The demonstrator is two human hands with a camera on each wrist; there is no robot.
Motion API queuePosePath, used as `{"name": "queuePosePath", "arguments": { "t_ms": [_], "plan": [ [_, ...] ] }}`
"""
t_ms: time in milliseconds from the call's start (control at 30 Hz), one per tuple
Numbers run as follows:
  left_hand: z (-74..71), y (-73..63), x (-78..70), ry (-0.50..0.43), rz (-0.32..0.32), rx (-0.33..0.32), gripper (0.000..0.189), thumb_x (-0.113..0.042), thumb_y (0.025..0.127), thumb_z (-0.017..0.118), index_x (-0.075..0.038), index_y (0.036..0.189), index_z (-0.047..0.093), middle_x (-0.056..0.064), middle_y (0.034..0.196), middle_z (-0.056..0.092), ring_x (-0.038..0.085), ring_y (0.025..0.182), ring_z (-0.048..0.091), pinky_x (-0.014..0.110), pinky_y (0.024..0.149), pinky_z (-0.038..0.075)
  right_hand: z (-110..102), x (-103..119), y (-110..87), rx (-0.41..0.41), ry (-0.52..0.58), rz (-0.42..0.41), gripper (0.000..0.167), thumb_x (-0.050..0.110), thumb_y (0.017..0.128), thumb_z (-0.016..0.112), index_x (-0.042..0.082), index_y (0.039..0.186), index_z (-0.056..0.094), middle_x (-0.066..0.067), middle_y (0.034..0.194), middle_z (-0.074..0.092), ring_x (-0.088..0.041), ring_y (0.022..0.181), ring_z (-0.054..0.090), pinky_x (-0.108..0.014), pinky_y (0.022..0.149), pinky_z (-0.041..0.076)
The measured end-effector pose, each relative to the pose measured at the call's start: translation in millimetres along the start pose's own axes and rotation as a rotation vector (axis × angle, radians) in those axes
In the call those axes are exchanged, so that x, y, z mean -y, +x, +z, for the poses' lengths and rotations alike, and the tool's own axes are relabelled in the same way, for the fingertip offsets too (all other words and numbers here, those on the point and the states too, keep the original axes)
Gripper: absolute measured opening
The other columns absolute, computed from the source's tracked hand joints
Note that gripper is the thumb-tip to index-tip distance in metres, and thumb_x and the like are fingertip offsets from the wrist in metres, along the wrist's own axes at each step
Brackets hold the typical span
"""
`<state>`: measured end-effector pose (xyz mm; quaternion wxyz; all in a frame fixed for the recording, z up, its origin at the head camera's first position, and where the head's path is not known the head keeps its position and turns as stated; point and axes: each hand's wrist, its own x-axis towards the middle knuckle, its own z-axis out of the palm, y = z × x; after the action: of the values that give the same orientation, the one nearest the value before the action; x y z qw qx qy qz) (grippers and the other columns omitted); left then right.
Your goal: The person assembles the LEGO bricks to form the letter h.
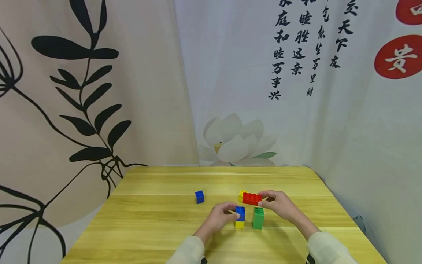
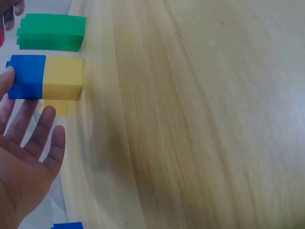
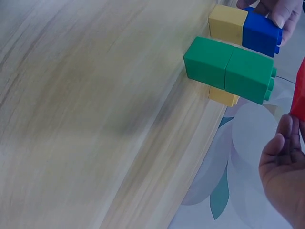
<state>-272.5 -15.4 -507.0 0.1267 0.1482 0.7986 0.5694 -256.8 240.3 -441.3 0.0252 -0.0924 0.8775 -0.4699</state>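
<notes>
My left hand (image 1: 219, 218) pinches a blue brick (image 1: 240, 213) between thumb and fingers. That brick sits on top of a yellow brick (image 2: 64, 77), making an upright stack. Held up by its right end, a red brick (image 1: 251, 199) is in the fingers of my right hand (image 1: 280, 205); only its edge shows in the right wrist view. Two green bricks (image 3: 228, 67) are stacked upright beside the blue-and-yellow stack, between it and my right hand, touched by neither hand. Behind the red brick stands another yellow brick (image 1: 241, 197), partly hidden.
A separate blue brick (image 1: 199, 197) lies farther back to the left on the wooden table (image 1: 148, 220). The table's far edge meets a printed cloth backdrop (image 1: 230, 73) with a lotus and characters.
</notes>
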Motion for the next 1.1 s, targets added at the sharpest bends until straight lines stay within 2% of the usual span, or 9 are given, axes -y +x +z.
{"name": "queuePosePath", "arguments": {
  "t_ms": [500,1100],
  "plan": [
    [7.7,6.8,-3.3,-0.001,0.003,0.001,0.034,-0.026,0.089,0.076,-0.017,0.121,0.069,-0.003,0.112,0.067,0.017,0.096,0.061,0.039,0.083,0.054,3,-14,3.1,0.069,0.030,-0.018,0.040,0.026,0.090,0.075,0.003,0.122,0.068,-0.006,0.101,0.067,-0.022,0.087,0.056,-0.036,0.071,0.046],
    [14.2,8.8,-5.7,0.005,0.018,0.019,0.027,-0.026,0.090,0.075,-0.020,0.116,0.070,-0.007,0.109,0.067,0.016,0.095,0.060,0.038,0.081,0.054,6,-18,1.2,0.088,0.007,-0.024,0.042,0.029,0.090,0.075,0.005,0.123,0.068,-0.007,0.104,0.066,-0.022,0.083,0.054,-0.033,0.064,0.043]
  ]
}}
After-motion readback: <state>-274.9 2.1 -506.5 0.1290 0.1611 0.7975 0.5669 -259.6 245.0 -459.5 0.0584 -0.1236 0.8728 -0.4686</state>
